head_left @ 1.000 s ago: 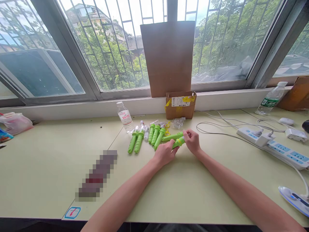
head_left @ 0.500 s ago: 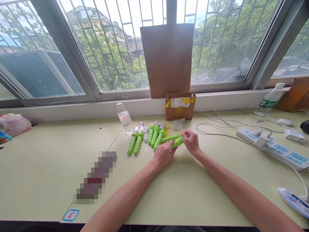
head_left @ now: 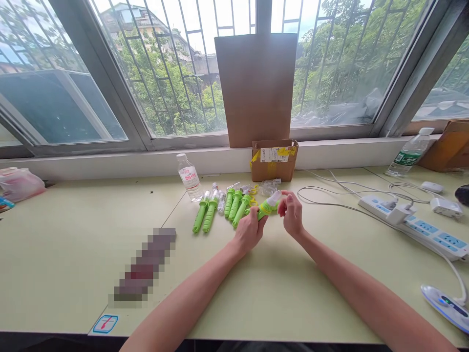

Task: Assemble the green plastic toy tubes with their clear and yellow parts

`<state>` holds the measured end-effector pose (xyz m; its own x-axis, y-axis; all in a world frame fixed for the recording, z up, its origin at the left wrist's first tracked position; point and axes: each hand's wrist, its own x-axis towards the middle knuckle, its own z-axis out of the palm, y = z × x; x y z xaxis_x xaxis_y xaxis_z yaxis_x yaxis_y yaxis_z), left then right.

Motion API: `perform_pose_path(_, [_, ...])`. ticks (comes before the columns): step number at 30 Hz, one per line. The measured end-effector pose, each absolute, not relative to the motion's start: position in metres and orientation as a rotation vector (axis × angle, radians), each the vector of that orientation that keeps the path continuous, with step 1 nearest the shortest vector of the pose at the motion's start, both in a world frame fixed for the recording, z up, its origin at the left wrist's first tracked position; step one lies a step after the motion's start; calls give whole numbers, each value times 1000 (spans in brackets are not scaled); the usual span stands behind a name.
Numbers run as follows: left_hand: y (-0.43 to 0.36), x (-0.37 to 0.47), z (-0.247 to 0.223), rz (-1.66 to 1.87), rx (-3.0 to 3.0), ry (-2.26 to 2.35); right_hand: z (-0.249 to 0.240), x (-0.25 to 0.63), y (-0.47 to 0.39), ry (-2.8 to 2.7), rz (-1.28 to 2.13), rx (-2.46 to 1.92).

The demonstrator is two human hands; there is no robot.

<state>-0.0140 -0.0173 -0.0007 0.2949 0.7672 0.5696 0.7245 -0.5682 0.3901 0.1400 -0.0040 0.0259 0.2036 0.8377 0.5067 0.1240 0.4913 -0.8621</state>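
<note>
Handle (head_left: 264, 211) in play, green, clear-tipped, ringed in yellow just below the tip, wrapped in the left grip (head_left: 250, 230) over the middle of the bench (head_left: 330, 283), slanting away to the right. Left fingers closed round the green part, clear tip sticking out beyond them. And across to the right grip (head_left: 292, 213): fingers bent, index close by that tip, no telling whether touching or just short, no telling either about anything pinched within the curl.

Just behind, mostly hidden, a second handle (head_left: 274, 211). Close on the left, three more handles (head_left: 235, 205), side by side; then a pair (head_left: 210, 216) with clear tops, and clear tubes (head_left: 221, 203) in between. Right beside the trio, yellow rings (head_left: 253, 200), then clear plastic pieces (head_left: 270, 187).

Straight back, a small box (head_left: 273, 171), label and yellow tape on its front, tall cardboard (head_left: 258, 90) upright behind it at the window (head_left: 161, 98). Just beyond the pair, a white-capped bottle (head_left: 189, 178). Nearer, out left, a pixelated patch (head_left: 144, 266), unreadable.

Over on the right: cables (head_left: 322, 191), power strip (head_left: 436, 237) with white adapter (head_left: 403, 212) plugged in, green-labelled bottle (head_left: 406, 157) farther back.
</note>
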Motion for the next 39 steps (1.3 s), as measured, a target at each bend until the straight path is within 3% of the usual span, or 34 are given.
perform_pose_path(8, [-11,-9,-3,1421,1990,1192,16,153,17,-1359,474,-1130])
perform_pose_path(19, [-12,-8,-4,1315,1956,1226,11,154,48,-1657,178,-1409])
perform_pose_path(39, [-14,-7,-1,1200,1913,1222,-1,142,99,-1872,312,-1698])
